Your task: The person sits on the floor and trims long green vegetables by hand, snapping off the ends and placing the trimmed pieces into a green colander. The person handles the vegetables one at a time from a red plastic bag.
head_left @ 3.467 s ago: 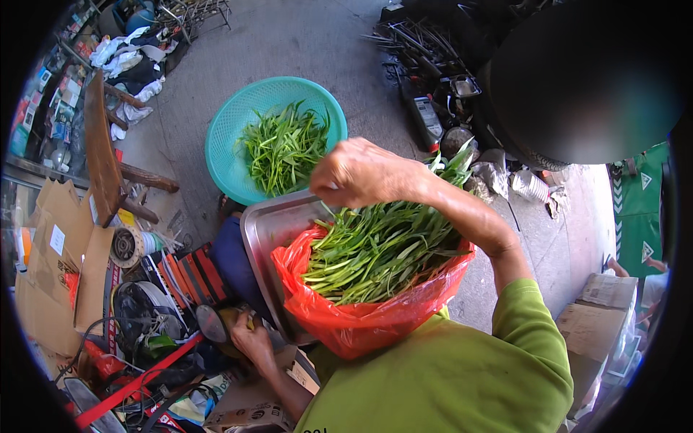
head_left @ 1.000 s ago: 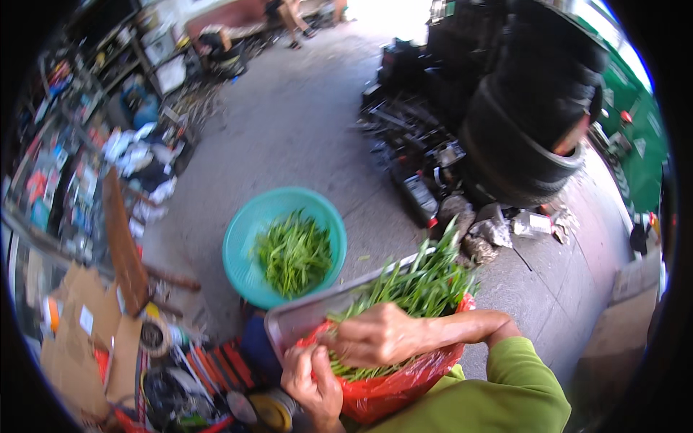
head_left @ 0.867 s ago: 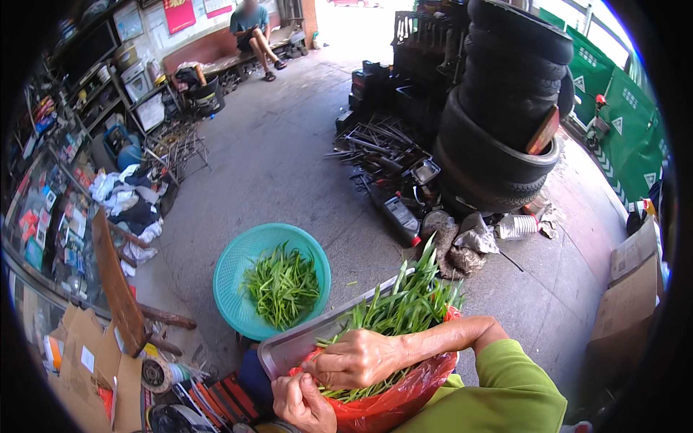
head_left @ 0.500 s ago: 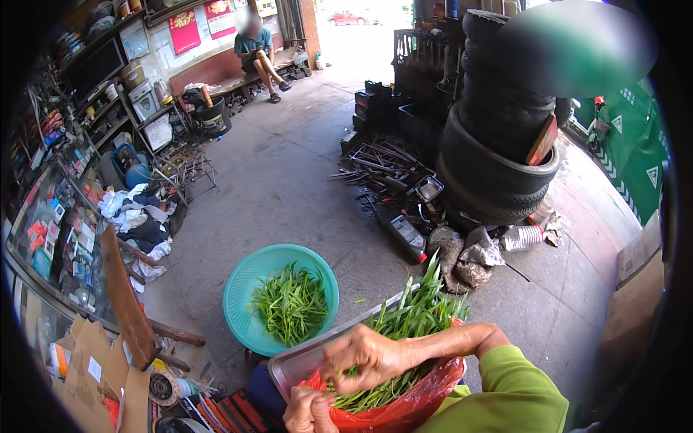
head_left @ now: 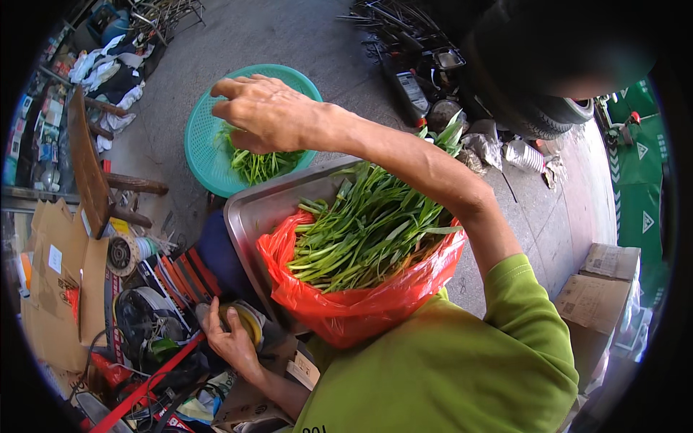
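Note:
My right hand (head_left: 271, 115) reaches over the teal plastic basket (head_left: 198, 155), its bent fingers apart and nothing visible in them. Cut leafy greens (head_left: 263, 166) lie inside the basket, partly hidden by that hand. My left hand (head_left: 229, 338) is low and to the left, fingers spread, beside a yellow ring-shaped thing (head_left: 251, 326). Between my arms, a red plastic bag (head_left: 361, 310) gapes around a large bunch of long-stemmed greens (head_left: 361, 231). It rests in a metal tray (head_left: 249, 209) against my body.
A wooden stool (head_left: 90, 166) lies tipped at the left, beside cardboard (head_left: 58, 267) and a wire spool (head_left: 123, 254). Ahead on the right are a dark bottle (head_left: 411, 94), metal scrap and tires (head_left: 545, 119). Cardboard boxes (head_left: 595, 296) stand at the right.
The view has tilted downward. My right hand has gone from the bag out over the basket. My left hand has left the bag's edge and opened lower down at the left.

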`<state>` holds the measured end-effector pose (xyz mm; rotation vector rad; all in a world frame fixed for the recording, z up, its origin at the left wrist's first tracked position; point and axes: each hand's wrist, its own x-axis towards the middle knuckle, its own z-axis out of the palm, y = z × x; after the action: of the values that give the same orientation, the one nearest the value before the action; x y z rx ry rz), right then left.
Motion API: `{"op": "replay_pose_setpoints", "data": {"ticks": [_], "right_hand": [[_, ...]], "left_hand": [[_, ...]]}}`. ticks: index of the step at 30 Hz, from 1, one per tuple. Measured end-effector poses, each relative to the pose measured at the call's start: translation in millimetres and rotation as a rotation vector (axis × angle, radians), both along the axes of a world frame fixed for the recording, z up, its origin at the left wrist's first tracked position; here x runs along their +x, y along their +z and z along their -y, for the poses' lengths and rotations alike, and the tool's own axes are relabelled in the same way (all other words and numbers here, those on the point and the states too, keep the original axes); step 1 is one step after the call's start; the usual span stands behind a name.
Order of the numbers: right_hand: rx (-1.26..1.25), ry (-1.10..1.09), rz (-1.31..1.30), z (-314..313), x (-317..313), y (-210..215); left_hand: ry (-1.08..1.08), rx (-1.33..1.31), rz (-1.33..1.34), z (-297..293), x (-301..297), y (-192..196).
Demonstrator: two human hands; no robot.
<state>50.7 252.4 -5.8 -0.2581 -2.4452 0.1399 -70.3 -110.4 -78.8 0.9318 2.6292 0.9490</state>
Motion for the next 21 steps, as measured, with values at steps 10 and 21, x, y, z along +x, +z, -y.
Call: {"op": "replay_pose_setpoints", "data": {"ticks": [10,21], "right_hand": [[-0.713,0.148,0.629,56.5,117.6,-6.9],[-0.779,0.056,0.34,70.0,147.7,7.3]], "left_hand": [[-0.097,0.464,0.121,-80.1,31.9,51.9],[-0.705,0.257,-0.063,-133.9,82.5,55.7]]}}
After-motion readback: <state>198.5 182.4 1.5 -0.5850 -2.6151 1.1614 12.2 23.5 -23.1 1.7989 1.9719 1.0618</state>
